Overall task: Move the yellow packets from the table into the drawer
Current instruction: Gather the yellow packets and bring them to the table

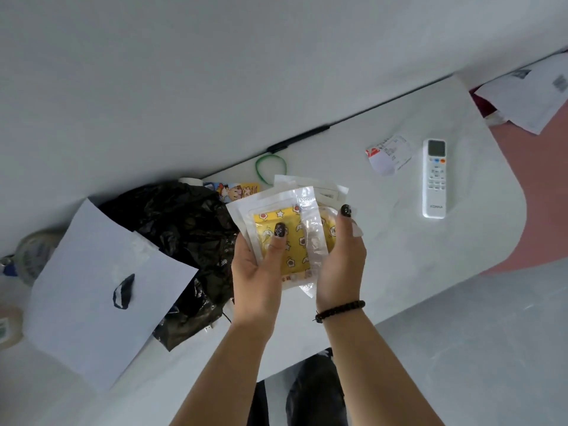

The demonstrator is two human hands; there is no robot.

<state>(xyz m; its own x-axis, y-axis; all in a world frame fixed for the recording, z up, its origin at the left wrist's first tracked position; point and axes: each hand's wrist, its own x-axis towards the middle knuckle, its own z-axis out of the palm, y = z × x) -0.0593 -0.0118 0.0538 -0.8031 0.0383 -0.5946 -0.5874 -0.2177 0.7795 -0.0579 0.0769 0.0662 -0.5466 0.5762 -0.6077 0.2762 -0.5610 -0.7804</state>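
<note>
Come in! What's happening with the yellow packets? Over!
Left hand and right hand both gripping the yellow packets, lifted above the table. No drawer in view. Nothing in the way.

Behind the front yellow packet point(292, 241), held between the left hand point(256, 272) and the right hand point(341, 259), more packets are fanned out, but the overlap hides how many, and the right palm covers one's yellow side. Left of the left hand, a white sheet point(101, 290) covers part of the crumpled black plastic bag point(181, 229), and a round object point(29, 256) beyond it is too blurred to name. Far right of the right hand, the picture's edge cuts off the white papers point(531, 96), their print too small to read.
</note>
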